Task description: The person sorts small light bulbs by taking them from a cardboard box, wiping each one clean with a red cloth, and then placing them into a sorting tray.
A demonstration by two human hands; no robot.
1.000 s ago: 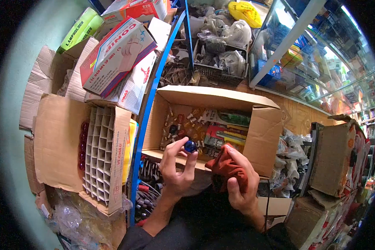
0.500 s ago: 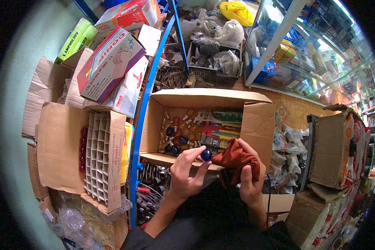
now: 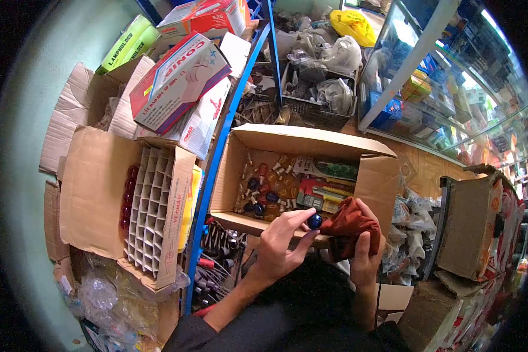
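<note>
Between the thumb and fingers of my left hand (image 3: 283,243) is a small round dark blue bulb (image 3: 315,221). A reddish-brown cloth (image 3: 353,226) is bunched in my right hand (image 3: 366,252), and its left edge is close beside the bulb. Both hands are over the near edge of an open cardboard box (image 3: 299,138). Inside the box lie several small bulbs (image 3: 264,190), blue, amber and red, on the left, and packaged items (image 3: 322,190) on the right.
To the left, a carton with white dividers (image 3: 152,205) holds red bulbs (image 3: 129,196) along one side. A blue metal frame (image 3: 217,158) runs beside the box. Stacked cartons (image 3: 469,229) are at the right, and a glass cabinet (image 3: 416,88) at the upper right.
The whole view has shifted, so the box and both hands appear farther right. My hands keep the same holds on the bulb and the cloth.
</note>
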